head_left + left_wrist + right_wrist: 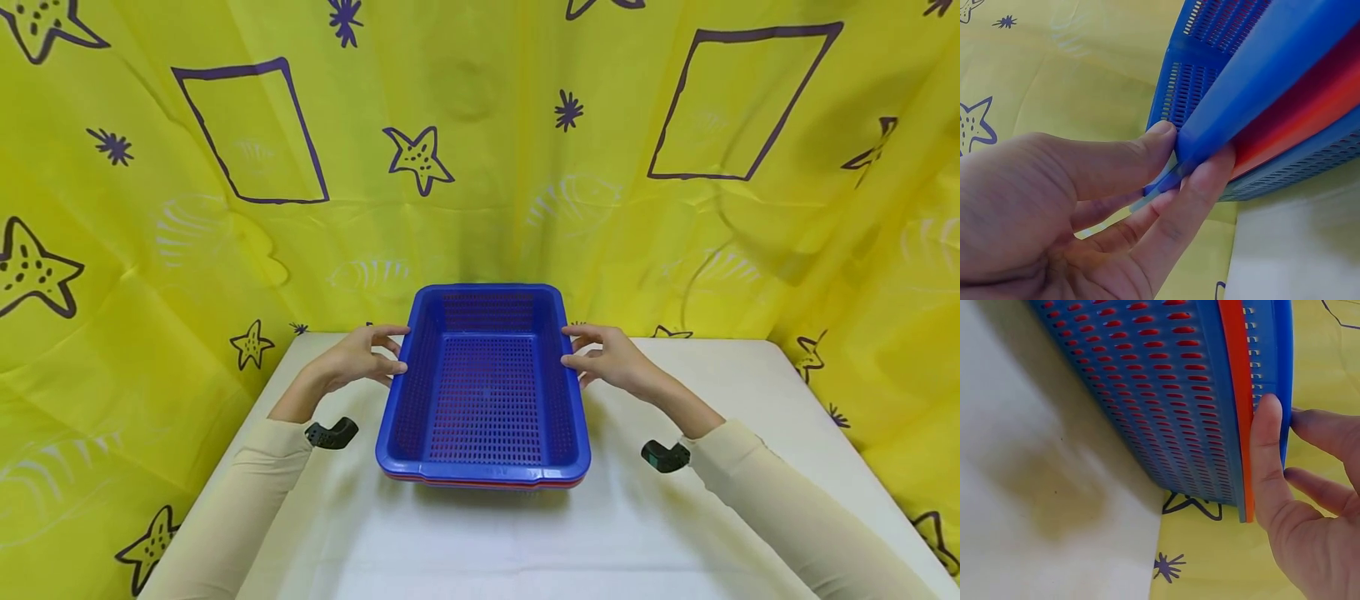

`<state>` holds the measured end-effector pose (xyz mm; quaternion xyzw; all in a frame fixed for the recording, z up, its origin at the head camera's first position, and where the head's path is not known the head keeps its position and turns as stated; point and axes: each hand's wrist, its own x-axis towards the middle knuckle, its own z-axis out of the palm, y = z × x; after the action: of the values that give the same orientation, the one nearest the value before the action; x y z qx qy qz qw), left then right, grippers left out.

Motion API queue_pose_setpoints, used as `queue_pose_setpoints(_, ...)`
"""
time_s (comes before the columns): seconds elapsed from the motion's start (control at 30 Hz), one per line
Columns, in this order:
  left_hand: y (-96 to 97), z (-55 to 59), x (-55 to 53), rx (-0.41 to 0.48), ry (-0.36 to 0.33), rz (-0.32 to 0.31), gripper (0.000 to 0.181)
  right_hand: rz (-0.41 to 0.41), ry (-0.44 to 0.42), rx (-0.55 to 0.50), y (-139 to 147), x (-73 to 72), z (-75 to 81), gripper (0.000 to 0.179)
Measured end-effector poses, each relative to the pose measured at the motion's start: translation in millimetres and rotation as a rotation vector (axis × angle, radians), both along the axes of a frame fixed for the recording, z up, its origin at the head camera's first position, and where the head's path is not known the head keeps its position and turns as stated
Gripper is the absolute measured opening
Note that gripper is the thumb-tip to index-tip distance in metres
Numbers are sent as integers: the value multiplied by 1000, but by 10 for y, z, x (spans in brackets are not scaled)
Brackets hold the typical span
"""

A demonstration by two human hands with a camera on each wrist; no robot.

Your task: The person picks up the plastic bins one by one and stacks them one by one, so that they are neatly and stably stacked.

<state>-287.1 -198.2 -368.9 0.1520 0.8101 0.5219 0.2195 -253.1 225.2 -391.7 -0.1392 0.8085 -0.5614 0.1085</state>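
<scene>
Nested baskets stand in a stack in the middle of the head view. On top is a blue perforated basket (483, 472), its inside facing me. Under its rim a red basket (1310, 140) shows, and below that another blue basket (1217, 434). My left hand (352, 360) pinches the left rim of the top basket, thumb above and fingers beneath. At the opposite side my right hand (613, 360) pinches the right rim the same way. In both wrist views, a gap separates the top rim from the red one near the fingers.
A white table (480, 550) lies under the baskets. Yellow curtains (480, 225) with purple stars and frames hang close behind it and along both sides. A small black device (333, 433) shows by the left wrist, a similar one (665, 457) by the right.
</scene>
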Motion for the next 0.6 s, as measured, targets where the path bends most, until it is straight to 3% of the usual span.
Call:
queue_pose_setpoints(0.33, -29, 21, 29, -14, 27, -8, 76, 11, 74, 125, 22, 25, 61, 66)
queue_pose_setpoints(0.6, -165, -59, 49, 27, 84, -61, 77, -11, 114, 176, 114, 59, 96, 74)
